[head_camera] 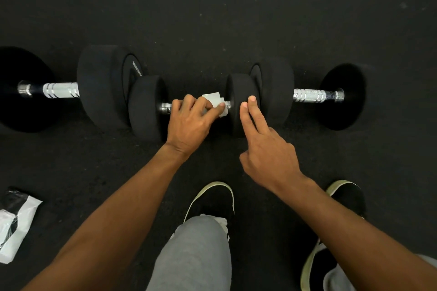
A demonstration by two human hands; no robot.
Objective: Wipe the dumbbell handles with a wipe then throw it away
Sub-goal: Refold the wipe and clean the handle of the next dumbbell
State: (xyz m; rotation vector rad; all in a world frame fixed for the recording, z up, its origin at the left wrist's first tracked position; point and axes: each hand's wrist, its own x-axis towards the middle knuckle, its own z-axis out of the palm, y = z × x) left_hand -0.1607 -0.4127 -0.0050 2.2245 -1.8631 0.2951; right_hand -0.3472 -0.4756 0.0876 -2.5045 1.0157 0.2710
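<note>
The left hand (191, 123) curls over the chrome handle (165, 109) of the small dumbbell (146, 108) and grips a folded white wipe (214, 100) against the bar. The wipe is bunched at its fingertips, at the end of the handle nearer the right hand (267, 153). That hand holds nothing: its index and middle fingers (253, 107) are stretched straight and rest on the dumbbell's black head (238, 92) just past the wipe, while its other fingers are tucked in. Beyond the left hand's knuckles and out to its outer side lies a larger dumbbell (101, 85) with a bare chrome bar. A 3rd dumbbell (276, 97) lies just past the right hand's fingertips, stretching to that hand's outer side. All 3 lie on black rubber flooring (212, 19). Well back from the left hand, outside its forearm, sits a black-and-white plastic packet (16, 222). Behind both wrists are 2 black shoes (212, 198) and grey trouser legs (196, 255).
</note>
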